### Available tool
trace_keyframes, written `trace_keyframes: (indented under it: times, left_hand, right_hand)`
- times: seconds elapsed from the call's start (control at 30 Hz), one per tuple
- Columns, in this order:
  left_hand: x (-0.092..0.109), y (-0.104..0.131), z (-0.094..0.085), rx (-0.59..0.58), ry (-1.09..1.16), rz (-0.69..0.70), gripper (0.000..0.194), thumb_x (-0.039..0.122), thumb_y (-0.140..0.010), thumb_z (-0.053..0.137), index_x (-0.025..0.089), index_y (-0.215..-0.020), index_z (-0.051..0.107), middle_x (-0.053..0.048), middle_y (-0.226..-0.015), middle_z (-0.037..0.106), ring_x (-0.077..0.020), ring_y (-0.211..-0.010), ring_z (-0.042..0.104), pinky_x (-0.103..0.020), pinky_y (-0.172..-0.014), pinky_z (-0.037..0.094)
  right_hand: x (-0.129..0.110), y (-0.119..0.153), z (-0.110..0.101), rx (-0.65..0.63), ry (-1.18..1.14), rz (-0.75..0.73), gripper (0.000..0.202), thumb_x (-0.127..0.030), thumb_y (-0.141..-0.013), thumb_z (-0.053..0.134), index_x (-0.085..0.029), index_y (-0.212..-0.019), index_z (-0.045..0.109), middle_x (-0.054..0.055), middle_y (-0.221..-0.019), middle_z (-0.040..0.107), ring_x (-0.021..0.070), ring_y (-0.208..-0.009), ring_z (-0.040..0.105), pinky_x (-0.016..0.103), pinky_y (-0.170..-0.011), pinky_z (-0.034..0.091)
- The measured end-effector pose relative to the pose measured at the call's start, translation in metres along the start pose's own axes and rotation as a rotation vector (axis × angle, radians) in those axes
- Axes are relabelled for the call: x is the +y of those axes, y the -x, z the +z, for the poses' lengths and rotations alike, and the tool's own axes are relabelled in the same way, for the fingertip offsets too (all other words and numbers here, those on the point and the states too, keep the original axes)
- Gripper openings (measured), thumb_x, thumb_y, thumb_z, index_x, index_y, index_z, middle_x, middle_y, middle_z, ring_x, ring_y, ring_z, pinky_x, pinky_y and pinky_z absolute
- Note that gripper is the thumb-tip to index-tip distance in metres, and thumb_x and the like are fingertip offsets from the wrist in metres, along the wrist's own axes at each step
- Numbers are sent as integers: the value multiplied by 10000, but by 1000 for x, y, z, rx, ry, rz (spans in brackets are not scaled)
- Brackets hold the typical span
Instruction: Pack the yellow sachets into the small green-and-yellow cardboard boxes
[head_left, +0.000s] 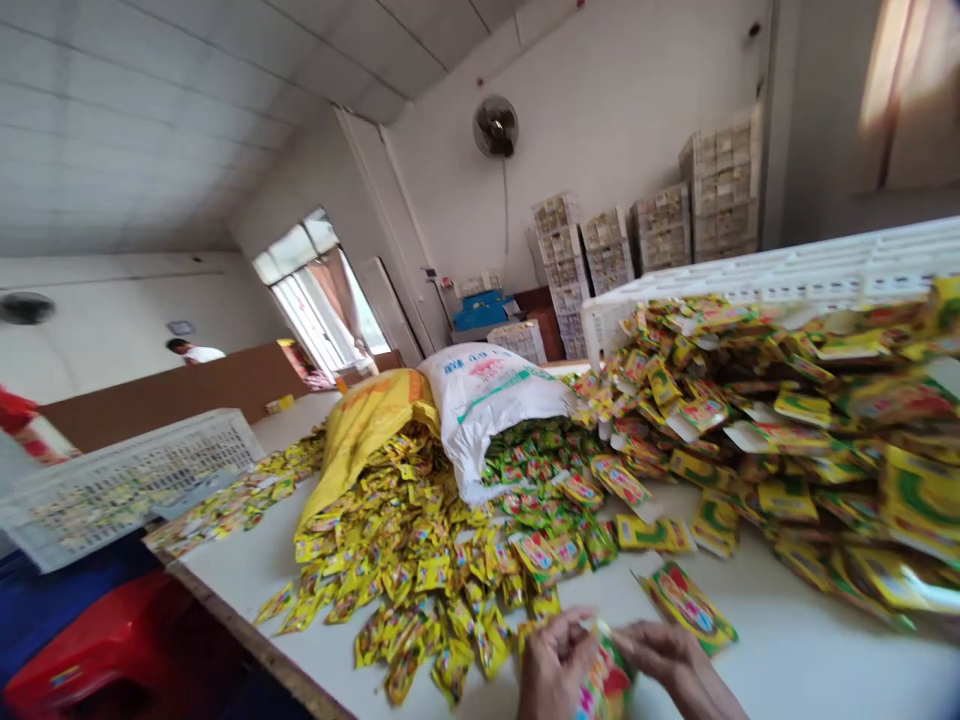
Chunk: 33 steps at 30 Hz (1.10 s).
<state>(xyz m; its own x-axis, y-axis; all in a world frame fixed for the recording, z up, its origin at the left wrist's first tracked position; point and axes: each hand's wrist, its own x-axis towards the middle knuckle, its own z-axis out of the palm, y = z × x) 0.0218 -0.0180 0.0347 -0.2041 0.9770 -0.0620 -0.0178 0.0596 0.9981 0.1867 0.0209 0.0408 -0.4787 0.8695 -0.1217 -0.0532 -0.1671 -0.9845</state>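
Near the bottom edge of the head view, my left hand (553, 662) has its fingers closed on a colourful packet (600, 685). My right hand (664, 655) pinches the same packet from the other side; its lower end is cut off by the frame. Just beyond my right hand a flat green-and-yellow packet (691, 606) lies on the white table (817, 665). Small yellow sachets (427, 575) spread out left of my hands from a yellow sack (367, 425). Green sachets (536, 455) spill from a white sack (491, 395).
A large heap of yellow cartons (795, 430) spills from a white crate (795, 270) on the right. Another white crate (135, 470) and a red stool (112, 650) are at the left. Stacked crates (562, 260) line the far wall. A person (196, 352) is behind a brown partition.
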Motion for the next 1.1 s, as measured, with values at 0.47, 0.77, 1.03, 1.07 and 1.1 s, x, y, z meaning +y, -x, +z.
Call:
trace_keyframes:
  times: [0.47,0.77,1.03,1.07,1.1]
  left_hand:
    - [30,8,10,27,160,-104,450,359,-693,743,160,-1059,571,-72,-886,720,-192,-794,681,-250,-672,512]
    - [68,30,-137,75,-731,-184,336,455,-632,665,209,-862,666,-76,-723,728,-289,-741,683,-359,-667,520]
    - [69,37,-155,257,-1299,-180,298,466,-825,438,234,-871,619,-82,-911,731,-266,-857,676,-327,-702,476]
    - [60,31,-135,228,-1304,-165,288,462,-841,437,231,-846,610,-74,-883,728,-254,-831,674,-311,-689,466]
    - [51,24,-114,196,-1324,-133,291,457,-857,435,220,-837,604,-82,-877,724,-254,-824,670,-309,-693,459]
  right_hand:
    - [7,10,32,261,157,-316,357,-519,-849,585,-246,-1040,713,49,-908,699,182,-823,576,292,-693,442]
    - [15,13,37,29,538,-502,316,-392,-906,529,-205,-1111,682,85,-1074,690,210,-976,594,349,-879,474]
    - [24,-26,-1,491,824,-448,269,-216,-916,447,-172,-1061,669,108,-1033,691,240,-963,600,372,-866,466]
    - [20,-33,-3,479,874,-423,275,-205,-914,439,-172,-1071,663,109,-1045,686,242,-966,594,365,-859,460]
    - [15,-41,-5,462,925,-388,284,-196,-915,426,-172,-1076,658,110,-1049,681,240,-963,588,354,-847,453]
